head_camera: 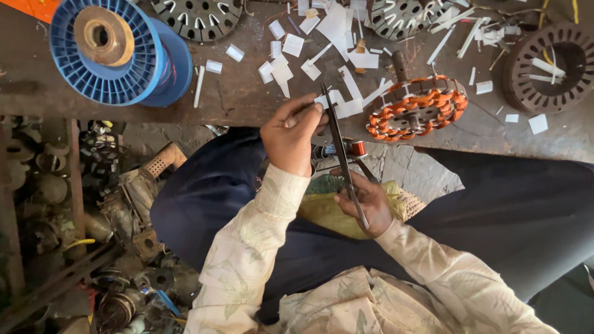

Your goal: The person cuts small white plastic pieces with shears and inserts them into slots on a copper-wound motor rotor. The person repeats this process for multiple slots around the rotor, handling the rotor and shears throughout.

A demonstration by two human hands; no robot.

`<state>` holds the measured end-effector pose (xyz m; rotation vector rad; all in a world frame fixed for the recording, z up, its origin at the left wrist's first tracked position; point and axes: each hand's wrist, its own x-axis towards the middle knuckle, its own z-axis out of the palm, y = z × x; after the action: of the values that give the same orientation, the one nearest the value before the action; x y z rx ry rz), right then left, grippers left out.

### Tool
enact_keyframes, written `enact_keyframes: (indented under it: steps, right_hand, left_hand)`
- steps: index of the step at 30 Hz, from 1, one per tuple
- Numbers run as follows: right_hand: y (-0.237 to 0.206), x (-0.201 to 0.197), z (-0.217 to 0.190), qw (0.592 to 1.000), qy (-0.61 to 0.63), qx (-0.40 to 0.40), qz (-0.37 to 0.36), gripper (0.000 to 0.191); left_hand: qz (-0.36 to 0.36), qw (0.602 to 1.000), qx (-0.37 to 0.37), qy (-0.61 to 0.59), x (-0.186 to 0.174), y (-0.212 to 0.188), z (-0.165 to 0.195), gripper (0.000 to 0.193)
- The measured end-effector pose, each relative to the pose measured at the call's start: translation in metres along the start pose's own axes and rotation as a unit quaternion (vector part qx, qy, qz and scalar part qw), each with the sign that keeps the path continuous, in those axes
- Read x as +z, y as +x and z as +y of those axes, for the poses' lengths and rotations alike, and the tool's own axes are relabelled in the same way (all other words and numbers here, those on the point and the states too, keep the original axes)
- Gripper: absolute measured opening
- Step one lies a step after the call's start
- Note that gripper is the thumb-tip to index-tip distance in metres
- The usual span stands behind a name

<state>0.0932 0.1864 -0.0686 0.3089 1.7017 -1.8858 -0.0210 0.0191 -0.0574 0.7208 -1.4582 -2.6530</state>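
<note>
We see scissors [343,161], long axis running away from the body toward the worktop [235,93]. Our right hand [365,201] grips the handles; our left hand [291,133], farther out, pinches a white paper strip [331,102] at the blades.

The scissors' [344,162] handles are hidden in the right hand [366,201]; the dark stator [547,59] is cut off at the edge

A dark, worn wooden tabletop [235,93] runs across the top of the frame. Below it at lower left, the floor [74,247] lies crowded with dusty metal scrap in daylight.
</note>
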Motion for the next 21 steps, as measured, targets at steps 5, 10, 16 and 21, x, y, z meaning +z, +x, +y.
enact_keyframes:
  steps: [5, 10, 16, 21]
  right_hand:
    - [-0.002, 0.002, 0.005, 0.999, 0.035, -0.007, 0.001, 0.053]
    - [-0.016, -0.001, 0.003, 0.997, 0.039, -0.067, -0.025, 0.061]
    - [-0.052, -0.035, -0.036, 0.911, 0.109, -0.398, 0.012, 0.062]
    - [-0.069, -0.108, -0.089, 0.859, -0.203, -0.289, 0.372, 0.064]
  left_hand:
    - [0.004, 1.000, -0.001, 0.015, 0.000, 0.000, -0.004, 0.021]
    - [-0.022, 0.999, 0.031, -0.014, -0.003, -0.003, 0.001, 0.021]
    - [-0.046, 0.995, 0.082, -0.011, 0.002, -0.010, 0.016, 0.021]
    - [-0.083, 0.990, 0.116, -0.006, 0.023, -0.020, 0.029, 0.015]
